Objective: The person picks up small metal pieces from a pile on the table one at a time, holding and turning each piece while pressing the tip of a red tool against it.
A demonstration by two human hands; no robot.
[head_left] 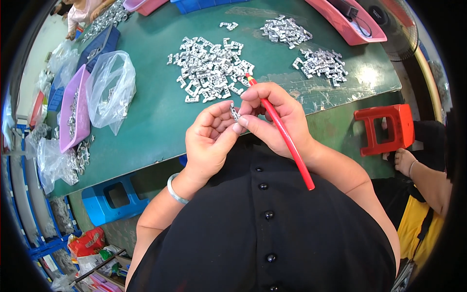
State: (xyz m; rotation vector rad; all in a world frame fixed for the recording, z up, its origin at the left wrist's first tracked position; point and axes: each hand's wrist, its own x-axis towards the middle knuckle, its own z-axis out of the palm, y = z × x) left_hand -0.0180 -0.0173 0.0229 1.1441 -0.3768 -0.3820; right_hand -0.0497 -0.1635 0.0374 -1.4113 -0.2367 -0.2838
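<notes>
1. Small silver metal clip point(234, 113), held up in front of the worker's chest, just off the near edge of the green table point(155, 117). Its exact shape is too small to make out.
2. Left hand point(210, 137): palm up, fingers curled, thumb and fingertips pinching the clip from below and the left.
3. Right hand point(277, 117): thumb and forefinger closed on the same clip from the right, so both hands meet on it. The same hand also grips a red pencil point(284, 134), which runs slantwise from above the knuckles down across the wrist.
4. A silver bangle point(174, 191) sits on the left wrist. The worker wears a black buttoned garment point(272, 233).
5. On the table just beyond the hands lies a big loose pile of silver clips point(209, 68), the pencil tip reaching near its near edge.
6. Two smaller heaps farther back to the right: one point(286, 30), another point(322, 63), plus a tiny scatter point(227, 25).
7. Left side of the table: a crumpled clear plastic bag point(112, 87), and beside it a purple tray point(73, 109) with metal parts inside.
8. Far edge: a pink bin point(348, 27).
9. Below the table: a blue stool point(114, 197) on the left, a red stool point(386, 129) on the right.
10. Another person's bare foot point(404, 160) shows beside the red stool.
</notes>
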